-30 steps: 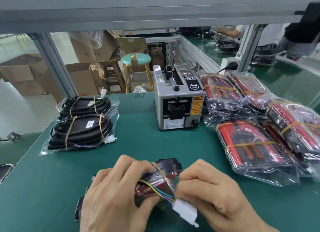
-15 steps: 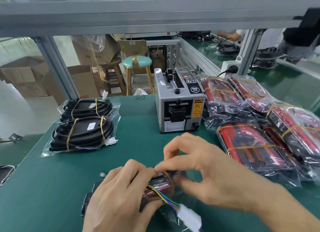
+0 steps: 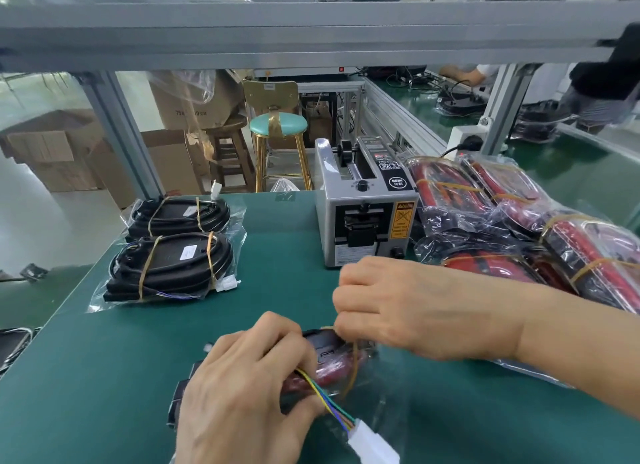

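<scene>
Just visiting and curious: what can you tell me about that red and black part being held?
The red and black plastic part lies on the green mat inside a clear plastic bag. The left hand grips it; the right hand pinches a tan rubber band round it. Coloured wires run to a white connector.

Dispenser [image 3: 367,217] behind lamp [image 3: 332,363], bundles [image 3: 173,262] left (two), packs [image 3: 519,221] right

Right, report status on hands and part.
Left hand grips red-and-black bagged plastic unit. Right hand pinches thin tan rubber band around it. Nothing in the way.
</scene>
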`<state>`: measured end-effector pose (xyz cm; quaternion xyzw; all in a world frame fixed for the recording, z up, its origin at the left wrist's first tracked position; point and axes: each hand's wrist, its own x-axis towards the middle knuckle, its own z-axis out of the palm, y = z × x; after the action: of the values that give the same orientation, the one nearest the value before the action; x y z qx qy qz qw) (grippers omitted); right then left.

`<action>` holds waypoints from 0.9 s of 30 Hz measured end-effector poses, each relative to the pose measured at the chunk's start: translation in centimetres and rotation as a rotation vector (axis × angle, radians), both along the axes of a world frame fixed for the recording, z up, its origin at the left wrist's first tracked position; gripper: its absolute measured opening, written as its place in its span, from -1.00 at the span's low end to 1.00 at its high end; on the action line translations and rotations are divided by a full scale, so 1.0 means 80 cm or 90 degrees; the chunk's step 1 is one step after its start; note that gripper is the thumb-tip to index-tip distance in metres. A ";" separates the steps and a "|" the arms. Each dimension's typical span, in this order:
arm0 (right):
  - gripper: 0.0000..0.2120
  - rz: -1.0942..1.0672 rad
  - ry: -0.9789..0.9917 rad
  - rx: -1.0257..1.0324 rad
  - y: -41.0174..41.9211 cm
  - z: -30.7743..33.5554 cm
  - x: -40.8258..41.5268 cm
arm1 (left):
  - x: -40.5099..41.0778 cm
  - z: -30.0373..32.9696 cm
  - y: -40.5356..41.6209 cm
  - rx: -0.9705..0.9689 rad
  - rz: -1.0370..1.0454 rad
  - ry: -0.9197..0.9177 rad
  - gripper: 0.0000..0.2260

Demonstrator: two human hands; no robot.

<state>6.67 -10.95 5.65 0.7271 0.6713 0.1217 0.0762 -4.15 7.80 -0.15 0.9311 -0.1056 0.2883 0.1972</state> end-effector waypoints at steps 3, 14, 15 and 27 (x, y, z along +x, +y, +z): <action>-0.81 -0.061 -0.037 -0.020 -0.031 -0.023 0.004 | 0.004 0.004 0.006 0.001 0.020 0.018 -0.61; -0.85 -0.668 0.780 0.776 0.017 -0.062 0.002 | 0.021 0.003 0.033 0.019 -0.107 0.028 -0.83; -0.85 -0.737 0.820 0.865 0.019 -0.068 0.014 | 0.032 0.001 0.030 0.015 -0.113 0.032 -0.83; -0.93 -0.897 0.852 1.135 0.051 -0.079 0.108 | 0.019 0.008 0.015 0.002 -0.104 -0.026 -0.82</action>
<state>15.32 -6.87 -0.67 0.6384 -0.2508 0.0730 -0.7240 -2.64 9.01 0.49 0.9138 -0.1854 0.2897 0.2162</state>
